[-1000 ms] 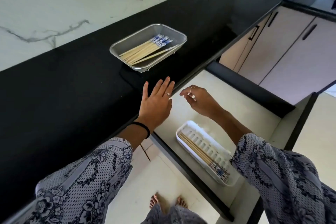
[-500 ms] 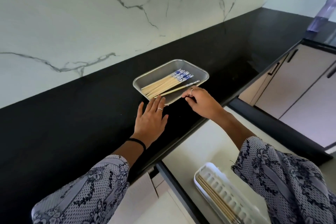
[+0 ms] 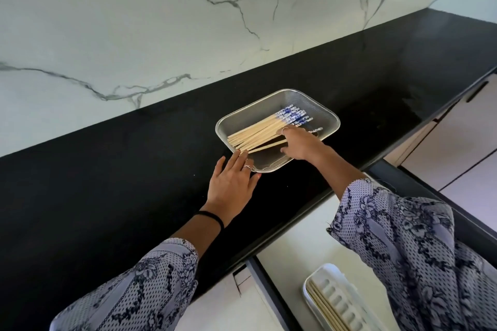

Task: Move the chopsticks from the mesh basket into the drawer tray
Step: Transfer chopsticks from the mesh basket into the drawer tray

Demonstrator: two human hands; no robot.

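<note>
A metal mesh basket (image 3: pixel 269 105) sits on the black counter (image 3: pixel 121 191) and holds several bamboo chopsticks (image 3: pixel 255 132) with blue-and-white patterned tops. My right hand (image 3: pixel 301 144) reaches into the basket, its fingers lying over the middle of the chopsticks and its thumb beside one separate stick. My left hand (image 3: pixel 231 183) lies flat on the counter, fingertips touching the basket's near left corner. A white slotted drawer tray (image 3: pixel 321 273) at the bottom right holds a few chopsticks (image 3: pixel 326 309).
The open drawer (image 3: pixel 301 239) with a pale floor juts out below the counter edge, under my right forearm. A marble wall (image 3: pixel 188 21) rises behind the counter. Closed cabinet fronts (image 3: pixel 457 142) stand to the right.
Both hands have moved forward. The right hand went from the basket's near rim into the basket onto the chopsticks; the left hand's fingertips reached the basket corner.
</note>
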